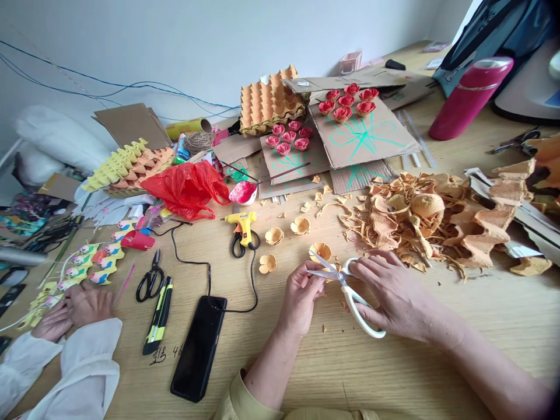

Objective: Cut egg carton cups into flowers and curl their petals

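My right hand point(396, 294) grips white-handled scissors point(350, 286), their blades open and pointing left toward my left hand point(301, 291). My left hand pinches a small tan egg-carton piece point(331, 270) between the blades. A cut tan flower cup point(321, 251) lies just beyond the scissor tips. More tan flower cups point(275, 235) sit on the wooden table point(394, 373) to the left.
A heap of egg-carton scraps point(420, 219) lies right of my hands. A yellow glue gun point(242, 224), black phone point(199, 347), utility knife point(158, 318) and black scissors point(151, 280) lie left. Red painted flowers point(347, 102) rest on cardboard. Another person's hands point(72, 309) rest at left.
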`<state>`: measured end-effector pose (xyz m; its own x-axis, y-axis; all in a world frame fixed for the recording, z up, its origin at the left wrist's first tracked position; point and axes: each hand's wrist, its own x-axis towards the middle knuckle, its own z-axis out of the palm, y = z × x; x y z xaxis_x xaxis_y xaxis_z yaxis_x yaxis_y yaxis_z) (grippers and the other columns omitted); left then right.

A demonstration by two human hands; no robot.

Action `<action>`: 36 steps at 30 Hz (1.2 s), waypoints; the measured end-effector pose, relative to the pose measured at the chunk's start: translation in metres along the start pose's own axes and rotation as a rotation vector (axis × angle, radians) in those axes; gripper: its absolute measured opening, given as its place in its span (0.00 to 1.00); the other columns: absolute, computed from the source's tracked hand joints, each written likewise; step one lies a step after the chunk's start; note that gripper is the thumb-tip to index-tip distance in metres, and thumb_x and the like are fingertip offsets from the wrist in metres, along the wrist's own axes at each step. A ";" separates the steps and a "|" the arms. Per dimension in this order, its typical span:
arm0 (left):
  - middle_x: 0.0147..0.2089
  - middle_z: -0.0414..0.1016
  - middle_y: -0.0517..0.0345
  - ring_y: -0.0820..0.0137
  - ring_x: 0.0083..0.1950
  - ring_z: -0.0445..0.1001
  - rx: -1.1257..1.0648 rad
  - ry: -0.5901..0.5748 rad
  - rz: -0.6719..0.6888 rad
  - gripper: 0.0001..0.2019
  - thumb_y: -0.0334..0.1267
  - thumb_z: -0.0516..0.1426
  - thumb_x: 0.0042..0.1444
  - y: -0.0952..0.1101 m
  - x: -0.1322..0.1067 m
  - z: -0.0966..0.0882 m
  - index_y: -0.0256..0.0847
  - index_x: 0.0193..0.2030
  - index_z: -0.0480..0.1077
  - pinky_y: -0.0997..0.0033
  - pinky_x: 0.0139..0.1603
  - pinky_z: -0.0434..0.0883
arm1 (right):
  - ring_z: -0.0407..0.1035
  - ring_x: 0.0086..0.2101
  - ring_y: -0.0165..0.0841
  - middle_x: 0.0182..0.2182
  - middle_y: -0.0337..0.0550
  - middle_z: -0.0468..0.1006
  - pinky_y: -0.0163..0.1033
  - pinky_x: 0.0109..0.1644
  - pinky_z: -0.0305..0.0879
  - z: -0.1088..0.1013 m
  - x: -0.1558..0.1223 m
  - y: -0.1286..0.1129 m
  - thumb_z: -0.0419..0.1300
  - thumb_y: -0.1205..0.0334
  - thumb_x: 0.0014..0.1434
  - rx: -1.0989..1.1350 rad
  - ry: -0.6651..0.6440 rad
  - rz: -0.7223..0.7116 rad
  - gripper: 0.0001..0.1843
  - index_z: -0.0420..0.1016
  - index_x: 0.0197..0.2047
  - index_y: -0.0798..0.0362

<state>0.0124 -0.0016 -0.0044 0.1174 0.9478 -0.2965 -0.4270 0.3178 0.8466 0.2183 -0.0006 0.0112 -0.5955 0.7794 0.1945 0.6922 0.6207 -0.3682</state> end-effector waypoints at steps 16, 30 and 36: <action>0.31 0.72 0.60 0.79 0.27 0.56 -0.056 -0.010 -0.041 0.16 0.46 0.72 0.43 0.003 -0.001 0.002 0.39 0.33 0.77 0.76 0.28 0.54 | 0.68 0.33 0.38 0.33 0.42 0.74 0.54 0.55 0.57 -0.002 0.001 -0.004 0.55 0.51 0.65 0.074 0.019 -0.031 0.11 0.65 0.40 0.51; 0.31 0.71 0.60 0.78 0.28 0.57 -0.133 -0.059 -0.051 0.13 0.43 0.71 0.46 0.004 -0.002 0.000 0.39 0.34 0.77 0.75 0.30 0.56 | 0.67 0.31 0.36 0.30 0.40 0.72 0.51 0.57 0.58 -0.005 0.001 -0.008 0.55 0.54 0.65 0.156 0.013 -0.043 0.08 0.66 0.37 0.49; 0.28 0.69 0.61 0.76 0.28 0.56 -0.017 -0.054 -0.003 0.15 0.48 0.70 0.47 0.003 -0.001 -0.004 0.40 0.34 0.78 0.73 0.32 0.58 | 0.69 0.32 0.35 0.30 0.39 0.73 0.51 0.57 0.59 -0.006 0.001 -0.006 0.56 0.56 0.64 0.171 0.021 -0.053 0.07 0.66 0.38 0.49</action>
<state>0.0076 -0.0014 -0.0038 0.1666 0.9469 -0.2748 -0.4419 0.3209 0.8377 0.2154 -0.0030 0.0189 -0.6198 0.7484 0.2361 0.5794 0.6393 -0.5055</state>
